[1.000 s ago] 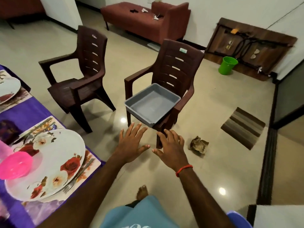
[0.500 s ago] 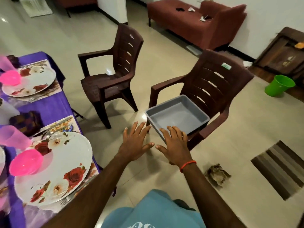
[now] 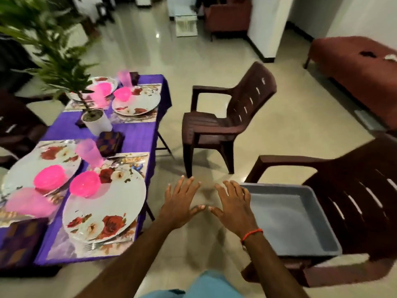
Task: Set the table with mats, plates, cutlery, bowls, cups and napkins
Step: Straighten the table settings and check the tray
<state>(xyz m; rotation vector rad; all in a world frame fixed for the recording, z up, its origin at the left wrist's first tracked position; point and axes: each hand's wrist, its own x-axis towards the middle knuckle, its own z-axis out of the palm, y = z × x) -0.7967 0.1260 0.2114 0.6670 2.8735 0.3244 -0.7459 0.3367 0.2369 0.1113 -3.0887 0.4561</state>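
Left hand and right hand hover, fingers spread, empty. Purple-clothed table: four round white floral plates, four pink plastic bowls. One grey plastic tray.

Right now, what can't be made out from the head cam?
Head view:
- Far plate: plant fronds cover most of it.
- Pink cup at left: smeared by motion blur, shape unclear.
- Fork below nearest plate: blurred, partly under the rim.
- Grey tray: right hand hides part of its left rim.
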